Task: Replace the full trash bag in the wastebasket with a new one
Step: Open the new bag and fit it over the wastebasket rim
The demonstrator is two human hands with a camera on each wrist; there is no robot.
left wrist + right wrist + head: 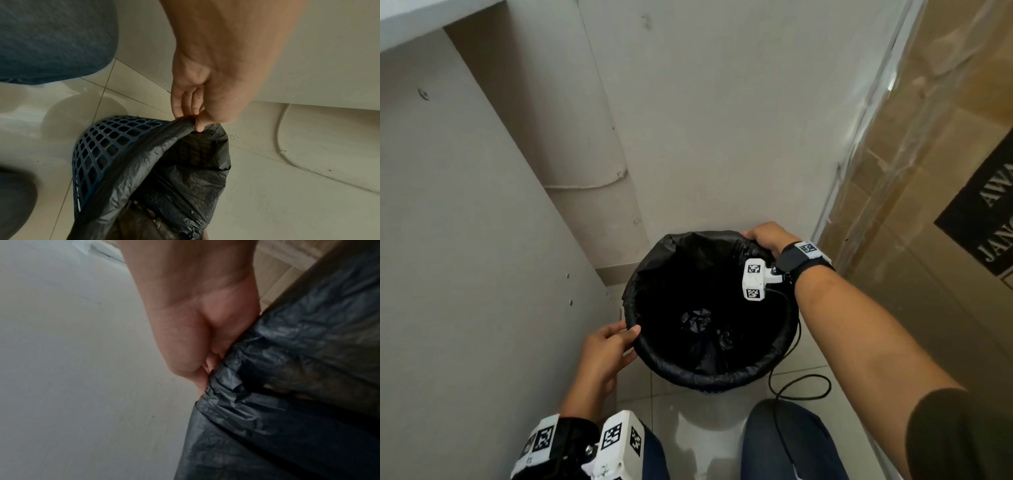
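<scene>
Pale tiled floor (pixel 808 366) here, and the blue mesh wastebasket (pixel 98 146) stands right on it, a black cable (pixel 804 387) looped just beside.

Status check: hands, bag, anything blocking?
Left hand pinches the black trash bag at the near rim. Right hand grips it at the far rim. Bag lines the blue mesh wastebasket. Black cable hangs beside the basket.
</scene>
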